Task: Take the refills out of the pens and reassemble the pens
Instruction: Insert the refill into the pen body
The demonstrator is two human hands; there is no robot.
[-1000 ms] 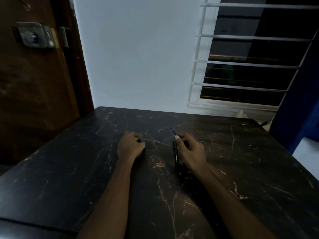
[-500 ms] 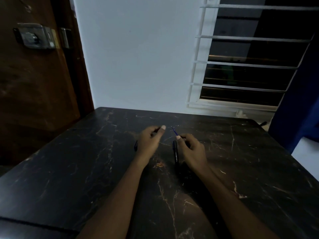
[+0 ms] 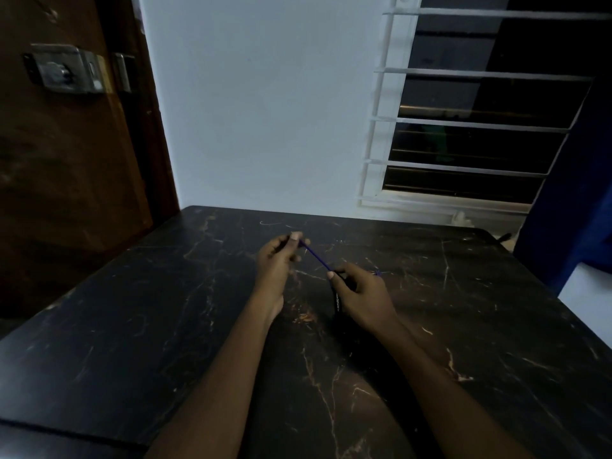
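My right hand (image 3: pixel 361 294) grips a black pen barrel (image 3: pixel 336 298) that points down toward me, just above the dark marble table (image 3: pixel 165 309). A thin blue refill (image 3: pixel 316 256) sticks out of the barrel's far end and slants up to the left. My left hand (image 3: pixel 276 260) pinches the refill's far tip between thumb and fingers. The part of the refill inside the barrel is hidden. A small blue piece (image 3: pixel 378 273) shows just past my right hand's knuckles; I cannot tell what it is.
The table reaches the white wall at the back. A wooden door with a metal lock (image 3: pixel 63 69) stands to the left. A barred window (image 3: pixel 473 127) is at the back right, and a blue curtain (image 3: pixel 583 210) hangs by the table's right edge.
My left hand moved right from the table's middle-left to the refill's tip and pinched it. More of the blue refill now shows outside the barrel. My right hand stayed in place.
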